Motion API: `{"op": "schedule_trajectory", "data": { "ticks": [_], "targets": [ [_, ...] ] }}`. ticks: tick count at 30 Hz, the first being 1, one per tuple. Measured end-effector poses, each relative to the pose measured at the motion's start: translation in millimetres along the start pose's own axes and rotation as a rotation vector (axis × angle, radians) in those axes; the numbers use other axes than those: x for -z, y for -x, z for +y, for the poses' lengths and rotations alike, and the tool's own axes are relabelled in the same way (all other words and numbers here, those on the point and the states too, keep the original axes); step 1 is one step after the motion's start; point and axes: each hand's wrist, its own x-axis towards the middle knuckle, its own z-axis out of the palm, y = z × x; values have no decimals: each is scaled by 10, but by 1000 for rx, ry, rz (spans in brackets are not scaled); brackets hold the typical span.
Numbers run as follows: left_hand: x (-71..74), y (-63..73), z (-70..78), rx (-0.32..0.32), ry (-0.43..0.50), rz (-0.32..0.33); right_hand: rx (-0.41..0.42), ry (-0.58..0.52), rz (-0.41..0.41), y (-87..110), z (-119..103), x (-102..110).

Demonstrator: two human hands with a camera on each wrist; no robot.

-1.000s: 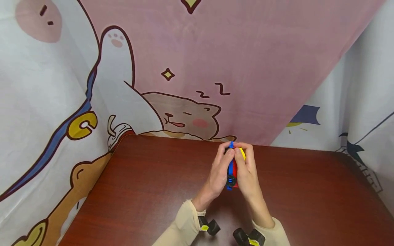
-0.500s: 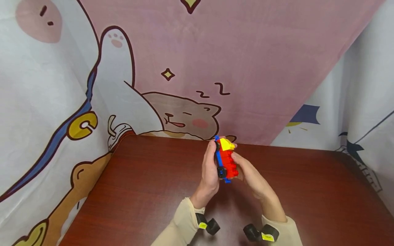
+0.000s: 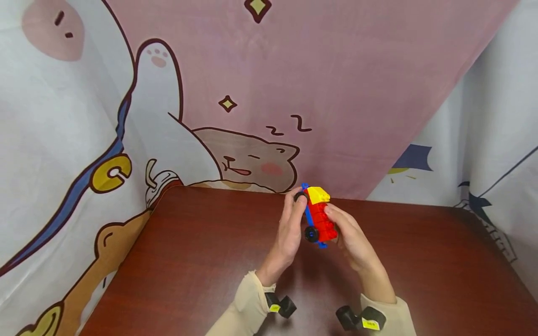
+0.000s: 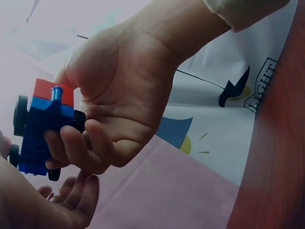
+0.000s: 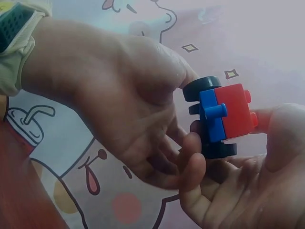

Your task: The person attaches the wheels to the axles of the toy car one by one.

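A toy car (image 3: pixel 318 214) built of bricks is held above the table, tilted, its red and yellow top turned to the right. It has a blue base (image 4: pixel 35 138), black wheels and a yellow front block (image 3: pixel 317 194). My right hand (image 3: pixel 353 238) grips it, the thumb on the red bricks (image 5: pixel 233 112) and curled fingers under the base. From the left, my left hand (image 3: pixel 287 233) holds its wheel side, with the thumb on the front wheel (image 3: pixel 300 196). Most of the right fingers are hidden in the head view, but the left wrist view shows them.
Below the hands lies a dark reddish-brown table (image 3: pixel 201 242). A cartoon-printed curtain (image 3: pixel 344 93) hangs behind its far edge and along both sides. Black devices with yellow labels sit at both wrists.
The toy car has turned from its wheel side facing up to showing its red and yellow top. My right hand has shifted right, and the left thumb now lies on the front wheel.
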Motion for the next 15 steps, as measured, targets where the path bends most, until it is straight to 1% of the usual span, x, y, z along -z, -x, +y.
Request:
{"op": "schedule_trajectory", "data": {
  "ticks": [3, 6, 9, 11, 13, 15],
  "targets": [
    [5, 8, 14, -31, -26, 64, 7, 15, 37, -6, 16, 1],
    [-1, 26, 27, -51, -55, 95, -2, 67, 135, -22, 33, -8],
    [-13, 43, 31, -66, -110, 85, -5, 143, 248, -52, 53, -22],
    [-16, 46, 24, -73, -139, 69, -9, 181, 303, -70, 61, -38],
    [-14, 41, 16, -71, -162, 55, -4, 212, 331, -79, 62, -58],
    [-13, 31, 5, -66, -166, 60, -3, 233, 352, -81, 57, -85]
  ]
}}
